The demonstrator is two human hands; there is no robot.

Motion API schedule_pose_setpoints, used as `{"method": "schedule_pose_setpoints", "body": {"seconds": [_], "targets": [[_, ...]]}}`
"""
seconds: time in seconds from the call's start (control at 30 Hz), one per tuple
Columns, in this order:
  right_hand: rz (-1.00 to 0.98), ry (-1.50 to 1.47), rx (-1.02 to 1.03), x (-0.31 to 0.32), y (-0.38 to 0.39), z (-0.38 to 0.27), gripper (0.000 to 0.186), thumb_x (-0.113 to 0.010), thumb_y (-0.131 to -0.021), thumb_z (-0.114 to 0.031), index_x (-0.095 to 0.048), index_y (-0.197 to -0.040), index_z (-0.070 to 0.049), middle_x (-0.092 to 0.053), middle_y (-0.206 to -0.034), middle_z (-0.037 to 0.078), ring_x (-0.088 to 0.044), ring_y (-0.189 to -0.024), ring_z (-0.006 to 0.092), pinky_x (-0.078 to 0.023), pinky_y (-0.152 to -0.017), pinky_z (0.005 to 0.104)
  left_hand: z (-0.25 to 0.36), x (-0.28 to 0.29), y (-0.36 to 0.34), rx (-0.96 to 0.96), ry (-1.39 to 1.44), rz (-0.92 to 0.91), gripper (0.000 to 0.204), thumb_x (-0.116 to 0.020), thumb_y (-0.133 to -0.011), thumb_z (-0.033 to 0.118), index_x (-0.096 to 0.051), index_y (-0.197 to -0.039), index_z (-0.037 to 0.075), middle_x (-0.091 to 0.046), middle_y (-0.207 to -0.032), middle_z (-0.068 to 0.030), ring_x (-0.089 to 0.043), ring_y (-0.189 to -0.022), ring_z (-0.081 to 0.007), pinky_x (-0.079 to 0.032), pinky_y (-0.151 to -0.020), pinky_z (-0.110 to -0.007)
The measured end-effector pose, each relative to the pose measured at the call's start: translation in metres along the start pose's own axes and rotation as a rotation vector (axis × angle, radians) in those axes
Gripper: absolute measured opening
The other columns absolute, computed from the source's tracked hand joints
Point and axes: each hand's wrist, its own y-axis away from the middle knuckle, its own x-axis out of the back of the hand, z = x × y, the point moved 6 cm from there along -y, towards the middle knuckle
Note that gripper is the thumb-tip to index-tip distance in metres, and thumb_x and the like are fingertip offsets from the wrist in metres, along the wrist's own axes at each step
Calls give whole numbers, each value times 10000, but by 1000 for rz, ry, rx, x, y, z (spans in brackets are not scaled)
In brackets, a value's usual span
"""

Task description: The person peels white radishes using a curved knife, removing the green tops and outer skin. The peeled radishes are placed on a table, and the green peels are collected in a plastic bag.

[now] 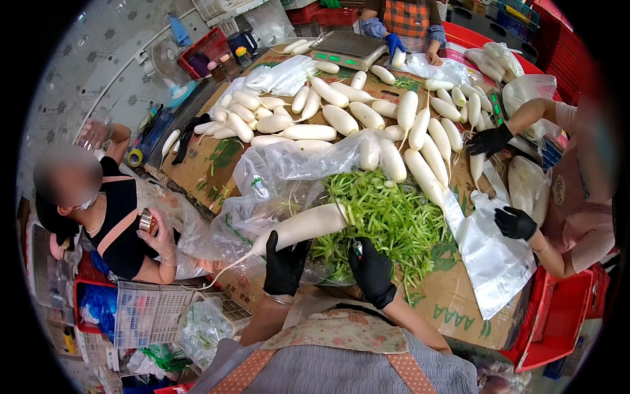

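Observation:
My left hand point(283, 268), in a black glove, is closed around the underside of a long white daikon radish point(302, 230). The radish lies nearly level, its thin root trailing to the lower left and its cut top facing right. In my black-gloved right hand point(372, 272) is a knife point(357, 247); its handle shows at the fingers, and the blade seems to stand by the radish's top end. Just beyond, a heap of chopped green stalks point(387, 217) covers the cardboard. Crumpled clear plastic point(259, 180) lies left of the heap. Many more daikon radishes point(341, 121) are piled farther back.
At the right, a co-worker's gloved hands point(515, 223) are near radishes and a silvery plastic bag point(492, 256). Another person point(147, 230) at the left holds a small round container. A scale point(348, 49) stands at the back by a third person. Red crates point(551, 315) edge the table.

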Motion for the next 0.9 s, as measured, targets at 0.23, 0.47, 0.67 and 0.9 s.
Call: {"method": "schedule_pose_setpoints", "body": {"seconds": [0.23,0.47,0.67,0.9], "targets": [[-21,-55,-6,-2,-4,-2,225,-575,-771,-176,-496,-961,-85,-551,-552,137,-551,-489,313,-417,-425,380,0,8,11,-6,-12,25,470,-594,-776,317,-436,-1109,26,-496,-1083,-130,-481,-1019,-274,-424,-888,-398],[-321,15,-67,-50,33,57,319,-557,-771,-246,-468,-1010,-55,-583,-731,194,-578,-634,338,-458,-536,413,21,16,-3,-71,76,-3,453,-539,-811,365,-464,-1105,29,-512,-1110,-104,-498,-1020,-223,-412,-905,-339],[-231,-724,-497,-17,19,54,191,-539,-821,-216,-514,-861,-31,-525,-571,48,-498,-458,123,-400,-438,262,29,4,-21,-54,-38,21,469,-565,-783,402,-480,-1092,59,-527,-1065,-99,-521,-952,-240,-439,-846,-349],[113,-1039,-635,21,31,101,126,-539,-829,-159,-535,-883,-45,-503,-608,10,-484,-508,92,-385,-447,237,-39,-25,-51,319,-546,-54,501,-607,-763,342,-410,-1146,87,-472,-1111,-101,-504,-965,-269,-460,-785,-410]]}}
